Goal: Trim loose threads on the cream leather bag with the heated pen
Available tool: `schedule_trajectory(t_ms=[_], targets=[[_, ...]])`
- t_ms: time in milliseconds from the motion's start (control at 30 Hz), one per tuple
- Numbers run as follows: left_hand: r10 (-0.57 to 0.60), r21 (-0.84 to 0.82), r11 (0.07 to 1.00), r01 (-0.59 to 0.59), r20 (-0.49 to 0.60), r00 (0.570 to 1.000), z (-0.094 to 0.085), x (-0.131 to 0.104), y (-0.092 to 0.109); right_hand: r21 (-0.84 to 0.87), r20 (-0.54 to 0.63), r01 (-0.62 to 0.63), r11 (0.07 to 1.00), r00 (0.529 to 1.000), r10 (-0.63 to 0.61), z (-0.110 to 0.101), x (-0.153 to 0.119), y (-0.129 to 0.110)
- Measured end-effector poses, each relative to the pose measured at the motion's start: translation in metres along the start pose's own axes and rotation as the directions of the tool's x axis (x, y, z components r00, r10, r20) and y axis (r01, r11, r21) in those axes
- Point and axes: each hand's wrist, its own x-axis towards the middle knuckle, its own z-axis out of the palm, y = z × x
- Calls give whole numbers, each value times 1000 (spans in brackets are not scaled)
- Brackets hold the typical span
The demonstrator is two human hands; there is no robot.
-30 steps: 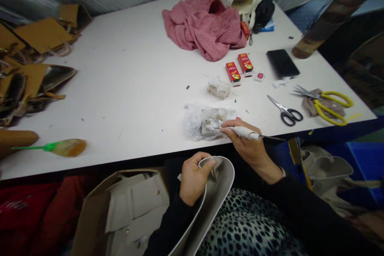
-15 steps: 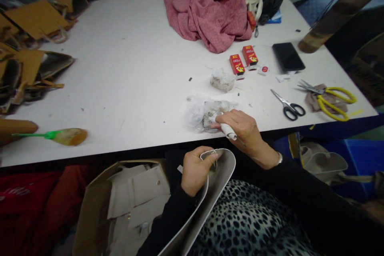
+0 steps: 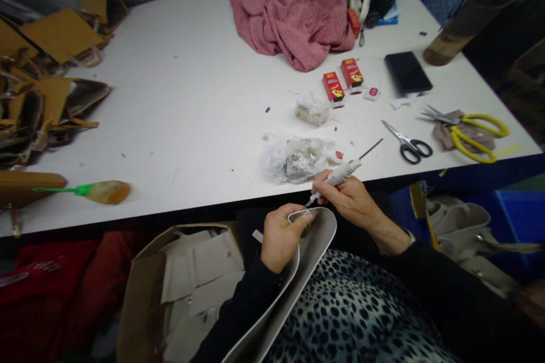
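My left hand (image 3: pixel 281 235) is closed on the rim of a beige leather bag piece (image 3: pixel 313 249), thumb on the inside and fingers outside. The piece curves down over my lap. Between the thumb and fingers of my right hand (image 3: pixel 357 204) is a slim tool with a white-wrapped handle (image 3: pixel 343 173). A metal rod sticks out of its back end, and its thin tip meets the leather rim close to my left thumb. Beyond my hands, a dirty whitish block in clear plastic (image 3: pixel 300 160) lies near the table edge.
Small scissors (image 3: pixel 409 144) and yellow-handled scissors (image 3: pixel 472 130) lie on the right of the table (image 3: pixel 191 96). Two red boxes (image 3: pixel 333 88), a wrapped lump (image 3: pixel 313 110) and a pink cloth (image 3: pixel 293 17) are farther back. Brown bags (image 3: pixel 63 34) and a glue bottle (image 3: pixel 106 191) are left. Below stands a carton (image 3: pixel 138 289).
My right hand has drawn back from the wrapped block to the leather rim, turning the tool so its tip touches the edge. My left hand keeps its hold on the piece.
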Motion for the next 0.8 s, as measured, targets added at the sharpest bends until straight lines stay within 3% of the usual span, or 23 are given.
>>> schedule_trajectory(t_ms=[800], targets=[[52, 18, 998, -53, 33, 998, 3, 0, -1, -128, 95, 44, 991, 995, -32, -6, -3, 0]])
